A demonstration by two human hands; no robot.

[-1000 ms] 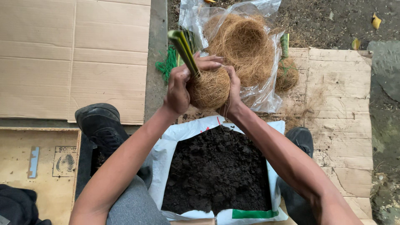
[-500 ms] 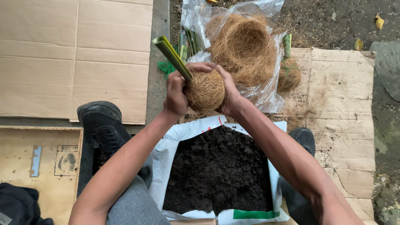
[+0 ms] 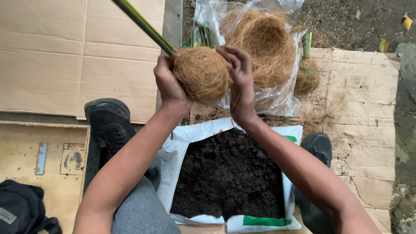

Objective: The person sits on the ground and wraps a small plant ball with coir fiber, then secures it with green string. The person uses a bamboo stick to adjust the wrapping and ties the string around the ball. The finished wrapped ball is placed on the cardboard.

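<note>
A ball of brown coconut fibre [image 3: 203, 73] is held up in the air above an open white sack of dark soil [image 3: 229, 173], between the two hands. Green stems [image 3: 143, 25] stick out of the ball at its upper left and slant away toward the top edge of the view. The left hand [image 3: 170, 84] cups the ball's left side, palm against the fibre, fingers wrapped round the back near the base of the stems. The right hand [image 3: 240, 82] presses on the ball's right side, fingers curled over the top, thumb out of sight. Both hands are thus clamped on the ball from opposite sides, wrists slightly bent inward, and both forearms rise from the lower edge of the view and converge on it.

Behind the ball lies a clear plastic bag [image 3: 277, 93] that holds a loose nest of coconut fibre [image 3: 264, 43]. The sack sits between the person's dark shoes, the left [image 3: 108, 125] and the right [image 3: 318, 147]. Flattened cardboard sheets [image 3: 65, 56] cover the ground to the left and right. A wooden board [image 3: 26, 164] and a black bag [image 3: 19, 208] lie at the lower left.
</note>
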